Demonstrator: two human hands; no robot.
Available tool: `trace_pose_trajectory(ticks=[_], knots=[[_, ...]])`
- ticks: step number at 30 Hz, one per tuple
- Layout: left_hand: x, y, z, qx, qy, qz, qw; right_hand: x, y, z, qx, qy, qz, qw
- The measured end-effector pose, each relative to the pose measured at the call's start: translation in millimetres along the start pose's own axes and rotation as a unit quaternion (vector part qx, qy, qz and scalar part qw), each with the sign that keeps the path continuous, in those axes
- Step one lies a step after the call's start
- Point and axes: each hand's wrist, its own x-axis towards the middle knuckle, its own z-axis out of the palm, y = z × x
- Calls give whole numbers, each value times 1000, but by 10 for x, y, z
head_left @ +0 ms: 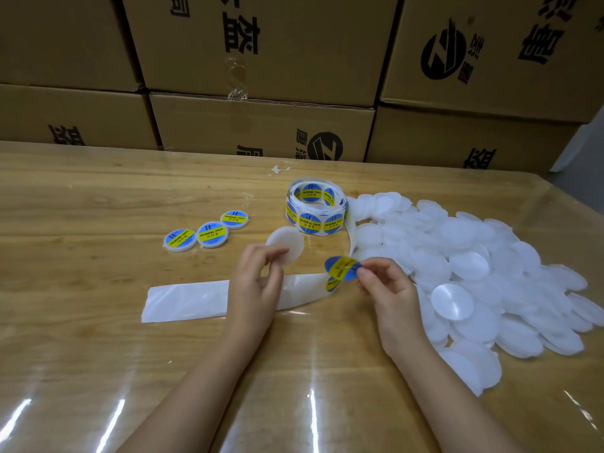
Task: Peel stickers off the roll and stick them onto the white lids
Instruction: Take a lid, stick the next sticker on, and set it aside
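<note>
While left hand point(253, 289) fingers point(273, 256) pinch white lid point(289, 243), right hand point(389, 292) fingers point(367, 273) pinch sticker point(341, 268).

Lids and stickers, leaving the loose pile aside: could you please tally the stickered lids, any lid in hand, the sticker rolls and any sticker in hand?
stickered lids: 3
bare lid held in the left hand: 1
sticker roll: 1
sticker pinched by the right hand: 1
Total: 6
</note>
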Motion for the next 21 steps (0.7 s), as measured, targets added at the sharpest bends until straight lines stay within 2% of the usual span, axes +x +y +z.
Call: trace_pose_trajectory(ticks=[2,3,5,7,10,14,21], knots=[[2,74,23,-94,2,-75,993,23,-15,-25,72,4,47,996],[1,117,38,-166,-3,-126,978,27,-23,-24,101,4,58,993],[-7,175,65,-295,-8,-207,933,31,-31,-14,132,6,69,989],[-27,204,88,-357,-24,-266,895,34,-37,-11,145,14,78,986],[-89,218,143,-364,-75,-306,876,45,-37,-22,149,33,90,984],[-135,212,174,-342,-121,-296,883,48,-20,-20,134,40,94,986],[-115,170,174,-348,-139,-301,877,39,23,-9,54,47,88,994]])
